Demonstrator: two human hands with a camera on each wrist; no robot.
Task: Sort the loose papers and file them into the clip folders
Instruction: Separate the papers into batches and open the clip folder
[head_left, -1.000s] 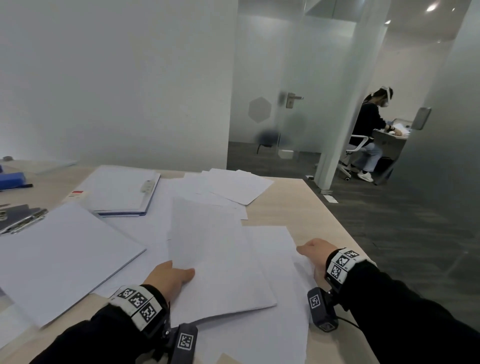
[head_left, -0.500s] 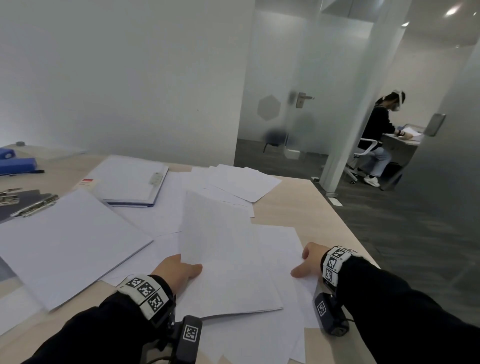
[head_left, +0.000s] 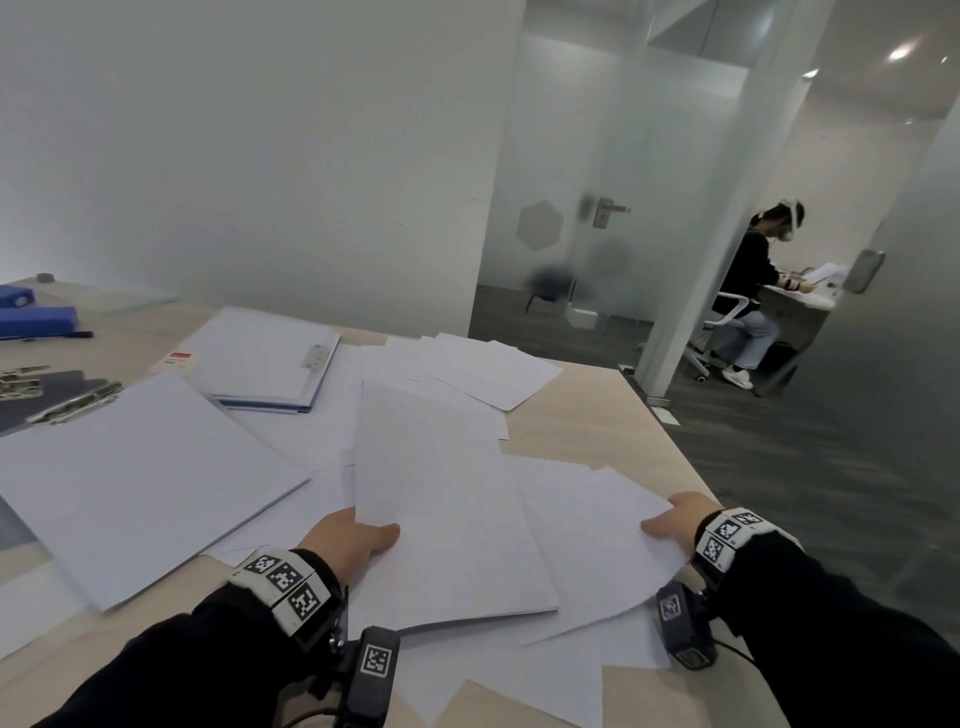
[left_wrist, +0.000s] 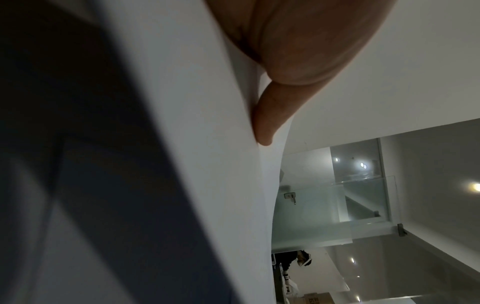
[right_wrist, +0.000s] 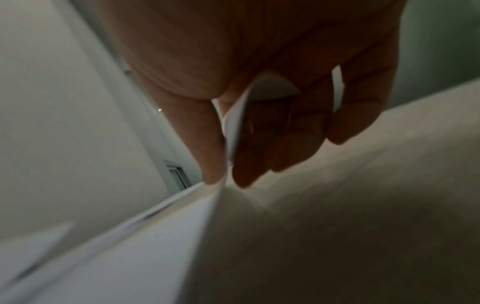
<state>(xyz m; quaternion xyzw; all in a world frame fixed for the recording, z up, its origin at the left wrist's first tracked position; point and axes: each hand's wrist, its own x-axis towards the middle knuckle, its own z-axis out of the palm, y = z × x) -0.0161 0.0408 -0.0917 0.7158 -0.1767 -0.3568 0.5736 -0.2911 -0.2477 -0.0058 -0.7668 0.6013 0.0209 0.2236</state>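
Note:
White loose sheets (head_left: 447, 374) lie scattered over the light wooden desk (head_left: 587, 415). My left hand (head_left: 353, 538) grips a thin stack of sheets (head_left: 447, 509) at its near left edge, thumb on top; the left wrist view shows that thumb (left_wrist: 270, 123) pressed on the stack (left_wrist: 207, 144). My right hand (head_left: 675, 519) pinches the right edge of a single sheet (head_left: 597, 540); in the right wrist view the sheet's edge (right_wrist: 233, 127) runs between thumb and fingers (right_wrist: 249, 164). A clip folder (head_left: 260, 358) filled with paper lies at the back left. Another paper stack (head_left: 135, 483) sits under a metal clip (head_left: 72, 402) on the left.
Blue objects (head_left: 36, 317) and a dark clipboard (head_left: 41, 395) lie at the far left. The desk's right edge (head_left: 675, 447) drops to grey carpet. Behind a glass partition (head_left: 571, 208) a seated person (head_left: 753, 291) works at another desk.
My right hand has gone from resting on the paper's right edge to pinching a single sheet and lifting it. The left hand keeps its hold on the stack.

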